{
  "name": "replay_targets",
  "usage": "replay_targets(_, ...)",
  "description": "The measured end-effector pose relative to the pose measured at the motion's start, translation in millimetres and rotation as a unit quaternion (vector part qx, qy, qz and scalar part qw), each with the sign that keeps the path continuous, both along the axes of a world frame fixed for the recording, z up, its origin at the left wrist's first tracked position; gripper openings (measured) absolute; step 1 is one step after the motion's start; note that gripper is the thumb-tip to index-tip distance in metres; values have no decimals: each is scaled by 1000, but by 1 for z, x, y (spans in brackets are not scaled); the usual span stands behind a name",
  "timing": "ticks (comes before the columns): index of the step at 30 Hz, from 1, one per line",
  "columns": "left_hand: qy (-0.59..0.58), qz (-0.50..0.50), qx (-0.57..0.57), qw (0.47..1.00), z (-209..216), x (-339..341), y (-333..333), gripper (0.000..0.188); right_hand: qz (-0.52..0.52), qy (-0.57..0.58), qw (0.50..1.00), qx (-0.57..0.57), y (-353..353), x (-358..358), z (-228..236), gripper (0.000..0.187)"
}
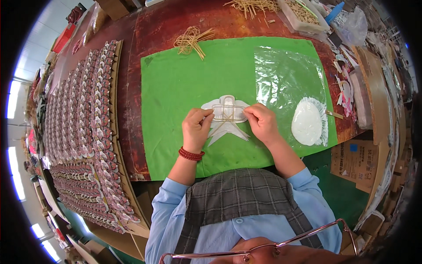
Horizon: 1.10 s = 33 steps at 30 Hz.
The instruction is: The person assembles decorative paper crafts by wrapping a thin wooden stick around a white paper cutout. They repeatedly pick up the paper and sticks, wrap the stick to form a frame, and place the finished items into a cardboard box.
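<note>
Kite: white bird-shaped paper cutout with thin bamboo frame, centre of frame on green felt mat.
Left hand: pinching the frame's left end.
Right hand: pinching its right end.
Right of centre: white glue mound on clear plastic sheet.
Left side of table: rows of printed paper kites.

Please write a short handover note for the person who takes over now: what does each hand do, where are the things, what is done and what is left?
Left hand: fingertips press the left side of the thin bamboo frame onto the white swallow-shaped paper kite.
Right hand: presses the frame's right side.
The kite lies face down on the green mat. A white glue pile sits on the clear plastic sheet to the right, with a small stick beside it.
Done: rows of finished printed kites lie on cardboard at the left.
Left: spare bamboo frames wait above the mat; this frame is not yet released.
</note>
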<state>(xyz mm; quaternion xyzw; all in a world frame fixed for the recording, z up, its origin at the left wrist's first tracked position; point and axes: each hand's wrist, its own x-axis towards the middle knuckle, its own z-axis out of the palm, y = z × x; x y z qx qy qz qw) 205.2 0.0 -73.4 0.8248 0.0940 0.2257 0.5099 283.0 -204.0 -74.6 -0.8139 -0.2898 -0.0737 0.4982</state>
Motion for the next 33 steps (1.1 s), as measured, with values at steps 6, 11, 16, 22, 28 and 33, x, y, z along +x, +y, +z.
replay_targets(6, -5, 3, 83, 996, -6, -1, 0, 8, -11, -34, 998, -50, 1, -3, -1, 8)
replay_targets(11, 4, 15, 75, 997, -4, -2, -1, 9, -17, -5, 999, -47, 0, -3, -2, 6)
replay_targets(16, 32, 75, -132, 988, 5, -13, 10, 18, -17, 103, 993, 56, -7, 5, 5, 6)
replay_targets(22, 26, -8, -338, 941, 39, -36, 6, 41, 26, -11, 997, 72, -13, -14, 47, 9)
replay_targets(28, 54, -254, -689, 677, 40, -44, -6, 64, 77, -100, 991, 48, -17, -37, 73, 12)
replay_targets(33, 81, -275, -660, 694, 30, -51, -14, 66, 85, -129, 987, 33, -21, -44, 75, 12)
